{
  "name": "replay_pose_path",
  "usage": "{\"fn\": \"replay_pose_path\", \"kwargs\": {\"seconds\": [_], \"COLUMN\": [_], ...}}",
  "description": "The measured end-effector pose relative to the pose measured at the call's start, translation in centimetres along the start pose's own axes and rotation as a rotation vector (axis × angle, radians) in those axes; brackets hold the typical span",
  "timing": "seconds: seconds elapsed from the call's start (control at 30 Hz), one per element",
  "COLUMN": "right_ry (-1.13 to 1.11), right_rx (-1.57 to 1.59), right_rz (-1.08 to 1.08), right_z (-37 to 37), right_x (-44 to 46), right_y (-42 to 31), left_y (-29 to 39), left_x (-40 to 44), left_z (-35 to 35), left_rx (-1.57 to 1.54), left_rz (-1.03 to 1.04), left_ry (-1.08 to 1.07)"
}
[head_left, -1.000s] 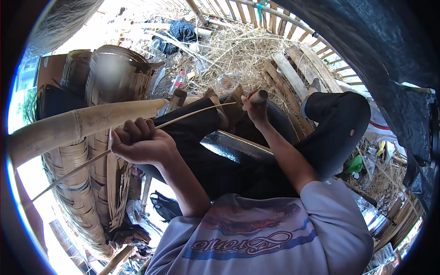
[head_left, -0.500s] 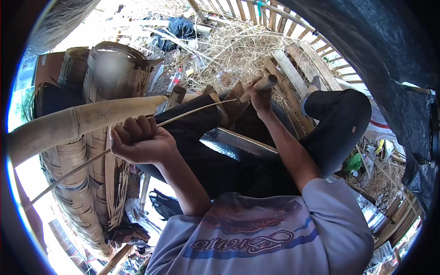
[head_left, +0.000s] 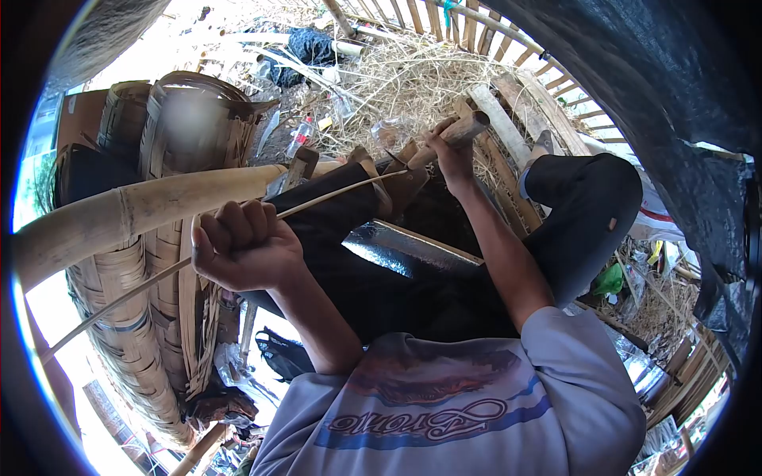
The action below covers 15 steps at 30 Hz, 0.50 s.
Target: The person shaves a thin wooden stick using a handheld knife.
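My left hand (head_left: 246, 242) is closed in a fist around a long thin bamboo strip (head_left: 333, 195). The strip runs from the lower left, through the fist, up to the knife near my shoe. In my right hand (head_left: 454, 159) is the thick wooden handle (head_left: 468, 128) of a knife, with the fingers wrapped round it. A small dark blade (head_left: 398, 162) shows at the handle's lower left end, touching or very close to the strip's tip. How far the blade bites into the strip I cannot make out.
A thick bamboo pole (head_left: 159, 202) crosses at the left, over woven bamboo rolls (head_left: 127, 317). A shiny sheet (head_left: 397, 247) lies on my lap. Beyond my feet are wooden planks (head_left: 500, 123), dry straw (head_left: 421, 79) and a plastic bottle (head_left: 302, 135). Dark sheeting (head_left: 675, 87) hangs at the right.
My right hand and the knife have shifted slightly, turning so that the dark blade shows more clearly. My left hand stays nearly in place on the strip.
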State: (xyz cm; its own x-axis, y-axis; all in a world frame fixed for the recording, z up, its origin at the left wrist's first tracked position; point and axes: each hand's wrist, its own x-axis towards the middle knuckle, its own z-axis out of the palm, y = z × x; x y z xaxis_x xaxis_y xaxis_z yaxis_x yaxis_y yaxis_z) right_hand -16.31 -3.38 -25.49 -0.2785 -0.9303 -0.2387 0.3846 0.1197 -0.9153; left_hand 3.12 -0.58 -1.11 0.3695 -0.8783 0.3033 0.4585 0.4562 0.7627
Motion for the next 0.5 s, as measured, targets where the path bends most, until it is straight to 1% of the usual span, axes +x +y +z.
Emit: {"fn": "replay_pose_path", "kwargs": {"seconds": [0.03,0.1,0.13,0.2,0.23,0.3,0.33,0.37,0.43,0.47,0.5], "right_ry": [0.000,-0.014,-0.006,-0.012,-0.011,0.057,0.051,0.046,0.019,0.021,0.044], "right_rx": [0.000,-0.136,-0.134,-0.161,-0.155,-0.078,-0.140,-0.143,-0.013,-0.012,-0.086], "right_rz": [0.000,-0.100,-0.109,-0.024,-0.018,0.041,-0.007,-0.005,-0.055,-0.063,-0.022], "right_z": [-0.1,-0.4,-0.8,-1.1,-0.9,-0.8,-0.6,-0.3,0.0,-0.3,-0.9], "right_x": [-0.2,-0.6,-0.5,-0.2,-0.3,0.2,0.5,0.4,0.0,-0.1,-0.3], "right_y": [1.0,3.7,4.1,3.9,3.5,1.9,1.3,0.8,0.5,1.3,3.3], "left_y": [0.0,-0.1,0.0,-0.1,0.0,0.1,0.1,0.1,0.0,-0.2,-0.2], "left_x": [-0.1,-0.1,-0.2,-0.1,-0.1,-0.1,-0.1,-0.2,-0.3,-0.2,-0.2], "left_z": [0.1,0.4,0.4,0.4,0.2,-0.1,-0.1,-0.2,-0.1,0.1,0.3], "left_rx": [-0.024,-0.058,-0.043,-0.026,-0.028,-0.027,-0.047,-0.067,-0.053,-0.045,-0.052], "left_rz": [-0.019,-0.037,-0.051,-0.059,-0.051,-0.050,-0.048,-0.046,-0.042,-0.035,-0.037], "left_ry": [-0.030,-0.070,-0.091,-0.116,-0.108,-0.102,-0.096,-0.089,-0.089,-0.098,-0.106]}}
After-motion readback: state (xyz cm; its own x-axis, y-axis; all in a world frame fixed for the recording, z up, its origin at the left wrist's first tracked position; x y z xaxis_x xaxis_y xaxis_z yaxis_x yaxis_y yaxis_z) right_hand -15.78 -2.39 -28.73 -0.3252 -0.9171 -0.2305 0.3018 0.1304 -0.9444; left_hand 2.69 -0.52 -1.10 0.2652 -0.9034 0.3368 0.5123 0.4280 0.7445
